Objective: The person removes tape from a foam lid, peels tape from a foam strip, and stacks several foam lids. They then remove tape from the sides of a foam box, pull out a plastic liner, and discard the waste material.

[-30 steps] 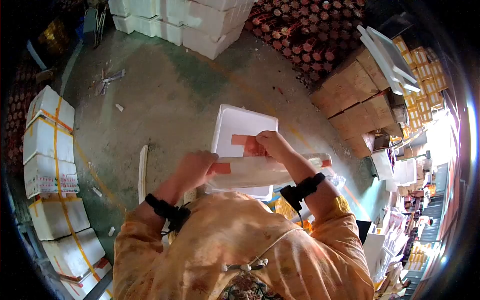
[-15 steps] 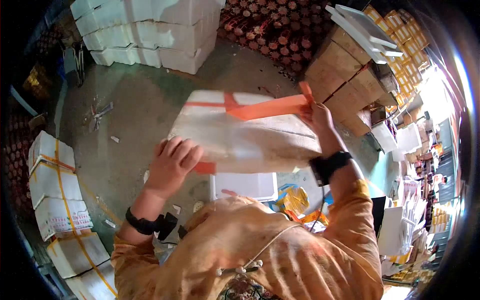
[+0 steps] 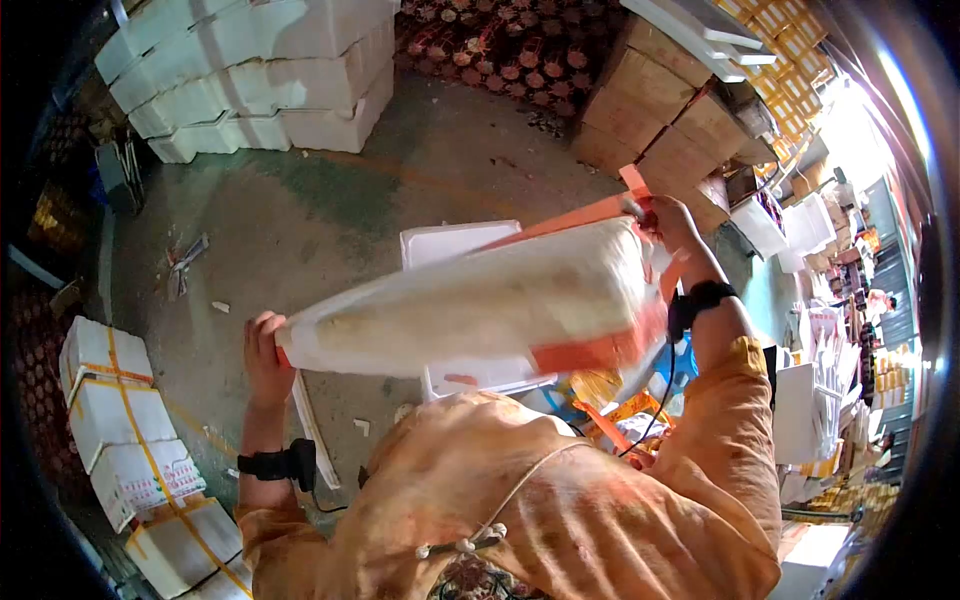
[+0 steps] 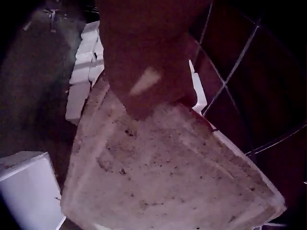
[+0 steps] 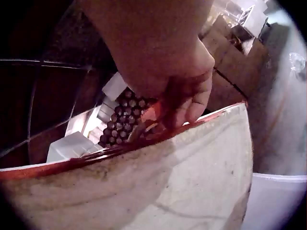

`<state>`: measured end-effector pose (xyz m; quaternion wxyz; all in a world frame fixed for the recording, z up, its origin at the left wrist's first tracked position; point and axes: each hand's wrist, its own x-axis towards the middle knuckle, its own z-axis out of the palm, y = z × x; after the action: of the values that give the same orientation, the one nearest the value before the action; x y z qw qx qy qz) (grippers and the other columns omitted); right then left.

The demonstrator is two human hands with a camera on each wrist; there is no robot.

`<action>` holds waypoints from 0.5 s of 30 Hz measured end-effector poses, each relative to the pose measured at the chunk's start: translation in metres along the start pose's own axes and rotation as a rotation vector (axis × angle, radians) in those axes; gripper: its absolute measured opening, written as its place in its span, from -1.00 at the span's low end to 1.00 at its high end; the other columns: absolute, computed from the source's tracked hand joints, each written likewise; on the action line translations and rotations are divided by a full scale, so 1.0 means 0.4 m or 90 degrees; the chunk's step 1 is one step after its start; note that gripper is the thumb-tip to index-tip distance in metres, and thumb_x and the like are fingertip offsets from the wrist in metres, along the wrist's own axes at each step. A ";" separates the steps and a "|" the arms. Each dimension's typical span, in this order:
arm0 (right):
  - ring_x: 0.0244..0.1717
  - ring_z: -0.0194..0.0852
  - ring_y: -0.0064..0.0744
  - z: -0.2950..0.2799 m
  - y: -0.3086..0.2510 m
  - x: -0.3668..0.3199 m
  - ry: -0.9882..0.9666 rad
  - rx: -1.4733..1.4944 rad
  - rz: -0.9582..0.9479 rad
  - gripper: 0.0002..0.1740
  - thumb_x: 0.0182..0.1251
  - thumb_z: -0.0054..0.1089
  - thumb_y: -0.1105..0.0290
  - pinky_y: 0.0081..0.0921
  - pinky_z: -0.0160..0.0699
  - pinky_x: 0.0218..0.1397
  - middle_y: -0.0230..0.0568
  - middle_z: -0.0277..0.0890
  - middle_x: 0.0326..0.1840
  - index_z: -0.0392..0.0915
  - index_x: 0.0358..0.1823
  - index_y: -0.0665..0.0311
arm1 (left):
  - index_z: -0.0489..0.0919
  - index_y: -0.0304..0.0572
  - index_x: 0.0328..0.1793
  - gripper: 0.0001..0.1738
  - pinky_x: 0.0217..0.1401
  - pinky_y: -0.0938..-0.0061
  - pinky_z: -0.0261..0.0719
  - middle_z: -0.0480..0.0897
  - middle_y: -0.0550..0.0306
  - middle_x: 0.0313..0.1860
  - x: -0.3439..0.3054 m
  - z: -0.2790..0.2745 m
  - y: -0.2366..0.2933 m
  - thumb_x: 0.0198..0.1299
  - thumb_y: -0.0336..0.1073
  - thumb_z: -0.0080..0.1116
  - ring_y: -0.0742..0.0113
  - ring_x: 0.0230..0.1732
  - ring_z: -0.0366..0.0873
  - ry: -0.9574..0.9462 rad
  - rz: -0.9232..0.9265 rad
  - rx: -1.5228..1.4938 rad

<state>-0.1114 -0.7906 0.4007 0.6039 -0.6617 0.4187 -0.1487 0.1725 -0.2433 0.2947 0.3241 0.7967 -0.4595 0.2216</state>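
Note:
A white foam box [image 3: 450, 310], stained and banded with orange-red tape [image 3: 580, 212], hangs tilted between my two hands above the floor. At its narrow left end my left hand [image 3: 268, 355] grips the edge, fingers curled over it; the left wrist view has that hand [image 4: 148, 62] in shadow at the box's end [image 4: 163, 163]. My right hand [image 3: 672, 225] holds the tape at the upper right corner, a loose piece sticking up beside it. The right wrist view has curled fingers [image 5: 194, 110] against the taped edge. Beneath lies another white foam piece [image 3: 425, 243], partly hidden.
Foam boxes are stacked at the far left [image 3: 250, 90] and strapped in a row at the near left [image 3: 110, 390]. Cardboard boxes [image 3: 640, 90] stand at back right. A white strip [image 3: 315, 430] and yellow-and-blue wrapping scraps [image 3: 595, 388] lie near my body.
The box has been lifted off the floor piece and turned, its right end raised. My left hand moved left along it; my right hand drew the tape out to the right corner.

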 end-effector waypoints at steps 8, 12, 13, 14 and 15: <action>-0.09 0.40 -0.45 0.158 0.011 -0.072 0.006 -0.193 -0.355 -0.63 0.28 0.00 0.43 -0.52 0.38 0.00 -0.28 0.39 0.02 0.30 0.12 0.28 | 0.36 -0.17 -0.12 -0.70 -0.06 0.15 0.38 0.42 -0.05 -0.15 -0.060 0.049 0.006 -0.01 -0.37 0.12 -0.07 -0.10 0.37 -0.112 -0.043 0.043; -0.01 0.35 -0.44 0.279 -0.094 -0.229 -0.017 -0.067 -0.482 -0.58 0.18 0.09 0.48 -0.48 0.36 0.07 -0.25 0.36 0.06 0.31 0.09 0.27 | 0.35 -0.22 -0.16 -0.69 -0.07 0.14 0.39 0.44 -0.07 -0.18 -0.072 0.059 0.008 -0.08 -0.46 0.12 -0.08 -0.11 0.38 -0.112 -0.076 0.082; 0.03 0.33 -0.33 0.315 -0.116 -0.263 -0.010 -0.153 -0.567 -0.45 0.00 0.23 0.48 -0.40 0.34 0.12 -0.18 0.32 0.10 0.32 0.10 0.25 | 0.35 -0.23 -0.16 -0.68 -0.08 0.14 0.39 0.44 -0.07 -0.19 -0.074 0.061 0.010 -0.09 -0.47 0.13 -0.09 -0.12 0.38 -0.109 -0.086 0.091; 0.08 0.30 -0.18 0.338 -0.147 -0.284 0.004 -0.334 -0.735 -0.35 -0.11 0.32 0.44 -0.28 0.31 0.16 -0.12 0.27 0.13 0.31 0.11 0.22 | 0.35 -0.24 -0.17 -0.68 -0.09 0.15 0.39 0.45 -0.06 -0.21 -0.074 0.062 0.010 -0.10 -0.47 0.13 -0.08 -0.12 0.39 -0.113 -0.078 0.100; 0.12 0.25 -0.06 0.367 -0.169 -0.303 0.033 -0.442 -0.798 -0.32 -0.15 0.35 0.39 -0.21 0.29 0.17 -0.10 0.27 0.14 0.32 0.12 0.19 | 0.35 -0.25 -0.17 -0.68 -0.09 0.15 0.39 0.45 -0.06 -0.22 -0.072 0.062 0.010 -0.10 -0.48 0.12 -0.08 -0.13 0.39 -0.117 -0.070 0.109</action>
<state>-0.0564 -0.6079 0.4672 0.1494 -0.9279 -0.0027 -0.3416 0.1567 -0.2456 0.2600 0.2235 0.8624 -0.4222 0.1676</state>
